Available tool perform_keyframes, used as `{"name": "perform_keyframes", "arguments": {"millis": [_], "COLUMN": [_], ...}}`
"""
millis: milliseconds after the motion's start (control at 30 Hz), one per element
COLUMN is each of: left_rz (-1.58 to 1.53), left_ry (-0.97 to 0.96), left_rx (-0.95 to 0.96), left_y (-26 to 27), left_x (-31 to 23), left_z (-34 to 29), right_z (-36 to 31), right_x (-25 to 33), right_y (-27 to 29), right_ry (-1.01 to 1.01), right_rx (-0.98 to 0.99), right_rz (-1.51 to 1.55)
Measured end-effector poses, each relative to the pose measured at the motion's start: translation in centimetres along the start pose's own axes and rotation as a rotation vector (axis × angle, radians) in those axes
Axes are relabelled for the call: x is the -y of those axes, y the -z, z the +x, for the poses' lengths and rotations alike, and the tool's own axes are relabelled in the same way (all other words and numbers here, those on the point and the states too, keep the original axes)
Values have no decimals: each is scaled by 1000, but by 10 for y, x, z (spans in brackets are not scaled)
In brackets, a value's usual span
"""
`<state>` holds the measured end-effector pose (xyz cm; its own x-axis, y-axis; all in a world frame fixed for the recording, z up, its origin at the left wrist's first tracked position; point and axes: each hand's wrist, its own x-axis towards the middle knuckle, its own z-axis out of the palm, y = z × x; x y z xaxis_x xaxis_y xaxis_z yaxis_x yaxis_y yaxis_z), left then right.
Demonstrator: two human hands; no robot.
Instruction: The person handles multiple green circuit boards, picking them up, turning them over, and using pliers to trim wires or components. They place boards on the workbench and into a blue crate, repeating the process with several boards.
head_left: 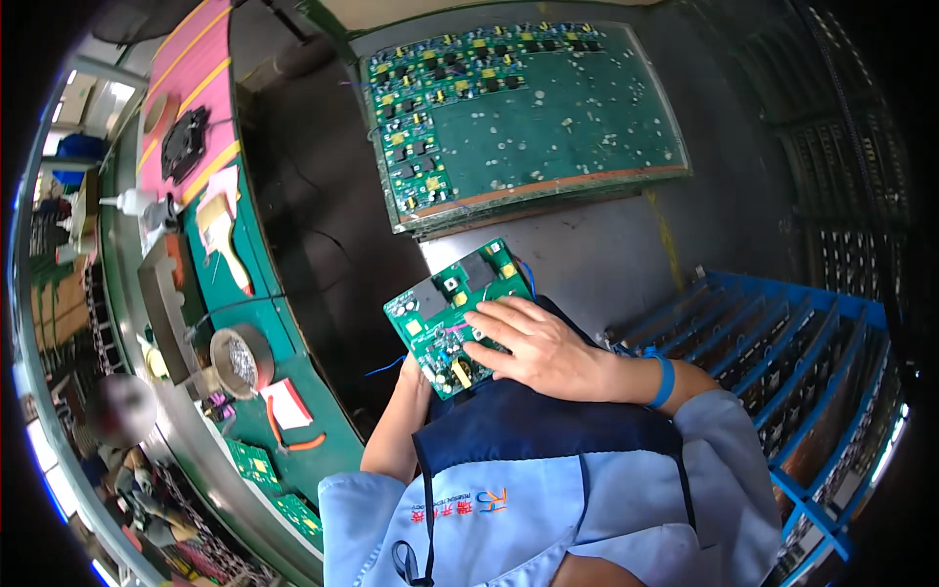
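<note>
A green circuit board (452, 315) with black blocks, yellow parts and small components is held tilted in front of my apron. My left hand (415, 374) grips it from below at its left lower edge; most of its fingers are hidden behind the board. Across the board's right part lies my right hand (528, 342), fingers stretched and slightly spread, fingertips touching the components. A blue band (663, 383) circles my right wrist. Blue wires stick out past the board's left and upper right edges.
Ahead stands a green-topped table (558, 127) bearing rows of circuit boards (445, 73). On the left bench are a brush (220, 235), a round tub (241, 360) of small metal bits, orange-handled pliers (284, 430) and more boards (254, 464). A blue rack (782, 333) stands at right.
</note>
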<state>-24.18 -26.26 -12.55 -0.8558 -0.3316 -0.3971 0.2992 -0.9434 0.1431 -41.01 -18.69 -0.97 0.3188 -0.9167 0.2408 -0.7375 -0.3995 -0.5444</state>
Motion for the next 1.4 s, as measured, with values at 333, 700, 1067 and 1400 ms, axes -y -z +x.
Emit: {"name": "perform_keyframes", "arguments": {"millis": [333,700,1067,1400], "left_rz": [97,307,502,513], "left_ry": [159,110,115,63], "left_rx": [-111,-112,-223,-373], "left_y": [23,158,157,140], "left_x": [-20,-33,-33,-36], "left_z": [114,350,472,459], "right_z": [-4,-2,-20,-37], "right_x": [-92,-300,-398,-408], "right_y": [3,-36,-16,-36], "right_ry": [-193,-263,-403,-437], "right_rx": [-5,-24,-90,-156], "right_rz": [5,-124,-157,-136]}}
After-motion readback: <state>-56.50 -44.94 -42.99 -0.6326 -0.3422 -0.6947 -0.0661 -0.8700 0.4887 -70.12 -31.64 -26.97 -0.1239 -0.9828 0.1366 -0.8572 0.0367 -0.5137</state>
